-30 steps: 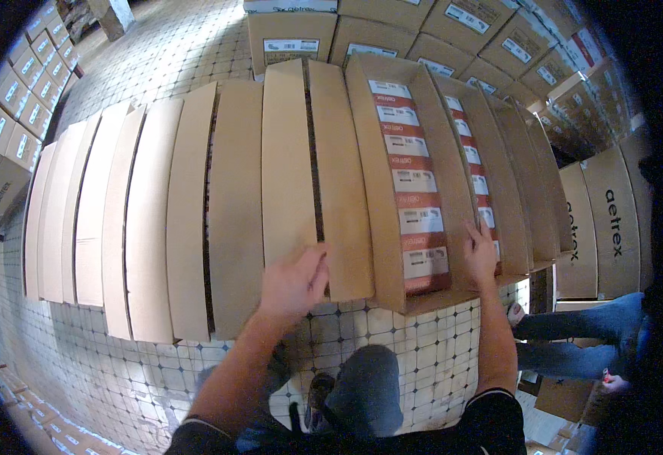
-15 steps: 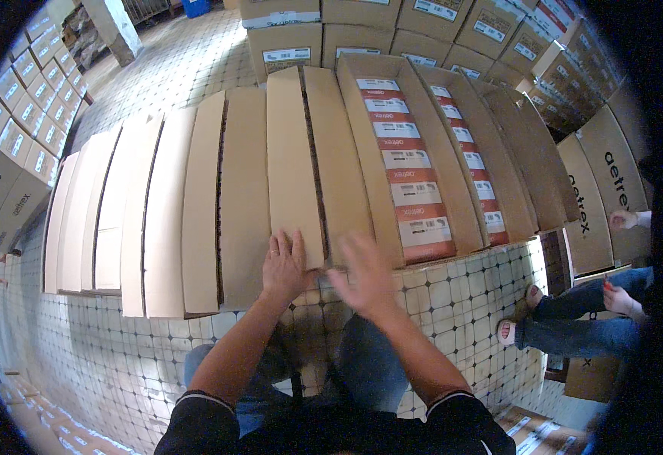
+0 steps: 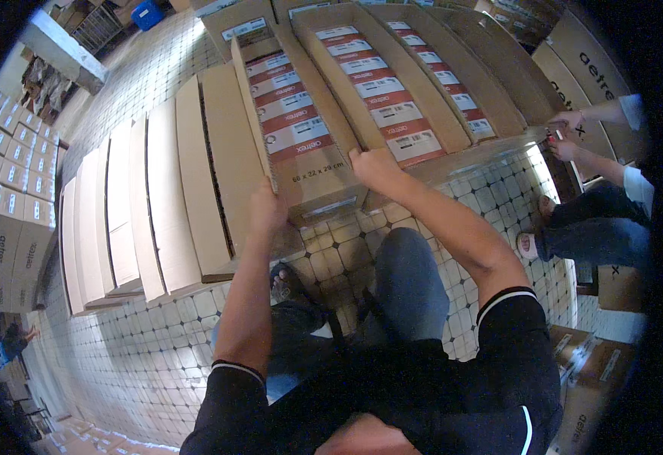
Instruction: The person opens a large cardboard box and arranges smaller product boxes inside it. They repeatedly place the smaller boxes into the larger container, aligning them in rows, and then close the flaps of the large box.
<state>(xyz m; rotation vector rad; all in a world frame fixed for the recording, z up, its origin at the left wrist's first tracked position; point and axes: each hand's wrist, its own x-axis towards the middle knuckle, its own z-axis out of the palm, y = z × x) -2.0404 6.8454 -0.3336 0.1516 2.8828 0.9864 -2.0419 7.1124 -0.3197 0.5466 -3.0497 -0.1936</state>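
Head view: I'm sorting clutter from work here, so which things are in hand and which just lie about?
In hand:
- labelled carton, tilted out of the row
- left hand on its near left edge
- right hand on its right edge

Lying about:
- row of plain cartons
- stacked boxes at left
- another person's hands

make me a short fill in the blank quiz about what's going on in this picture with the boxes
1. Both hands, the left hand and the right hand, grip one long cardboard ____ that has red and white labels on top.
2. The row of boxes lies on a ____ floor.
3. The right hand holds the lifted box at its ____ end, the one closest to the person.
4. Another person's hands show at the ____ edge of the picture.

Missing words: box; tiled; near; right
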